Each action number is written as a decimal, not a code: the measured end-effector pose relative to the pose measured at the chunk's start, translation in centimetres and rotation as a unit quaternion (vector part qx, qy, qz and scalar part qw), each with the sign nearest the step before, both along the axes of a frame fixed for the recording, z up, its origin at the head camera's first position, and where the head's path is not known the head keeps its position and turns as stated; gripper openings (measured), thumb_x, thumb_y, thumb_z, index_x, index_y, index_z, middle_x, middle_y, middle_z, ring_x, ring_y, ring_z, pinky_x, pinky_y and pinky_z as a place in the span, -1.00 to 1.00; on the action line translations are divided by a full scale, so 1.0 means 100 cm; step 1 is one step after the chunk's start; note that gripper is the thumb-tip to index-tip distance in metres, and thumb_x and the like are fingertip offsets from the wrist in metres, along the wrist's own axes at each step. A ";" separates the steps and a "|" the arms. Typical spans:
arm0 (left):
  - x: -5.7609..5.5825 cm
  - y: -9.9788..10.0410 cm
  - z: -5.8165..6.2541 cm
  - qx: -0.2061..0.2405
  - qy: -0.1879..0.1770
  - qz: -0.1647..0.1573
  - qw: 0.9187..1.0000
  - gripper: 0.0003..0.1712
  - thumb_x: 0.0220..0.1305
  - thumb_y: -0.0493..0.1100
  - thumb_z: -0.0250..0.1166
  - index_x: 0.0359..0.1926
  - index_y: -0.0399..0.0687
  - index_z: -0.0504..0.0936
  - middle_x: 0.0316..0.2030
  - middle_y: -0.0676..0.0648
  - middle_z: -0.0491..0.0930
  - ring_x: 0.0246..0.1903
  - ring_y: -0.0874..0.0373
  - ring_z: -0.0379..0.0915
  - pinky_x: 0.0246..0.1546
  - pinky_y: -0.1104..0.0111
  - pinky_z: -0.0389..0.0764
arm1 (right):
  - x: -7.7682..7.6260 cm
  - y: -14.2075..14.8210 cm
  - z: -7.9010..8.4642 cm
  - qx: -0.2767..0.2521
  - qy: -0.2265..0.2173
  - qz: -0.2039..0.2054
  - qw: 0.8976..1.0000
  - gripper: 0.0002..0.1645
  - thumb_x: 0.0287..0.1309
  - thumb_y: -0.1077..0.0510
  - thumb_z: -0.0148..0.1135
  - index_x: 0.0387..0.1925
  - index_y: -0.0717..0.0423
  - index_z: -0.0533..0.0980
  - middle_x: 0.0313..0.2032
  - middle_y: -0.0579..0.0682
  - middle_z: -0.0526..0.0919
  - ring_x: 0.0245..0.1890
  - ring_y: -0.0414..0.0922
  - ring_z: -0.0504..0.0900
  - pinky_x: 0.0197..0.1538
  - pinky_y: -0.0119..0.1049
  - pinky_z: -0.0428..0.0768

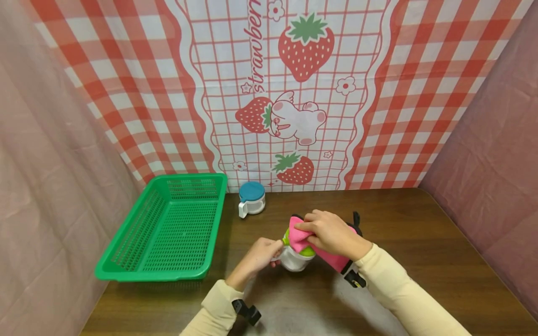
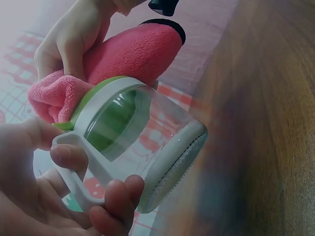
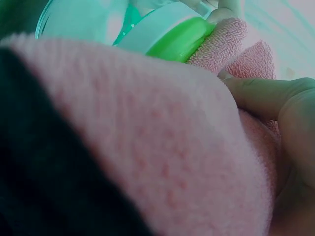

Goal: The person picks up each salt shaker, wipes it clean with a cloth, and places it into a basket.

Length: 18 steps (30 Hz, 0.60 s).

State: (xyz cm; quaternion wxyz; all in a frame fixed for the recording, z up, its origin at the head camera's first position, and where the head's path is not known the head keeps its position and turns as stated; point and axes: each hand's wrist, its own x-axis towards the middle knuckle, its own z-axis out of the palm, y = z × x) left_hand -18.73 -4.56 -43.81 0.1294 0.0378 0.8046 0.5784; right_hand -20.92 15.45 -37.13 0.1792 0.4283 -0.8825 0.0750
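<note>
Left grip (image 1: 261, 253) holds the jar (image 1: 294, 262) by its handle (image 2: 75, 186); right grip (image 1: 333, 234) pinches pink cloth (image 1: 297, 239), half-hiding the green lid (image 1: 308, 252); surface (image 1: 441, 256) stretches right.

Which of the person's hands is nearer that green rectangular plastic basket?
The left hand. It grips a clear, white-handled jar to the right of the basket; the right hand is farther right, holding pink fuzzy cloth against the jar's lime-green lid.
</note>
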 end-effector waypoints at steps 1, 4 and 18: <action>0.000 0.000 0.000 -0.003 0.000 -0.001 1.000 -0.71 -0.01 -0.13 0.02 -0.79 -0.06 0.30 -0.80 0.09 0.29 -0.73 0.24 0.32 -0.64 0.43 0.39 | 0.000 0.000 0.000 0.001 0.000 -0.001 1.000 -0.67 -0.13 0.12 0.32 -0.20 -0.08 0.62 -0.42 -0.17 0.56 -0.39 -0.23 0.46 -0.35 -0.36 0.43; 0.000 0.001 -0.001 -0.010 0.000 -0.007 1.000 -0.72 -0.03 -0.13 0.02 -0.79 -0.04 0.30 -0.80 0.08 0.29 -0.73 0.25 0.31 -0.64 0.42 0.39 | -0.001 0.001 -0.001 0.006 -0.004 -0.006 1.000 -0.67 -0.11 0.11 0.31 -0.19 -0.08 0.62 -0.42 -0.17 0.55 -0.40 -0.23 0.45 -0.35 -0.37 0.42; 0.001 -0.001 -0.001 -0.051 0.014 -0.038 0.998 -0.67 -0.02 -0.09 0.03 -0.83 -0.01 0.26 -0.78 0.04 0.32 -0.73 0.24 0.30 -0.65 0.43 0.38 | -0.007 0.002 -0.003 0.011 -0.019 -0.028 0.999 -0.67 -0.11 0.04 0.33 -0.19 -0.10 0.62 -0.48 -0.18 0.51 -0.43 -0.24 0.44 -0.39 -0.39 0.41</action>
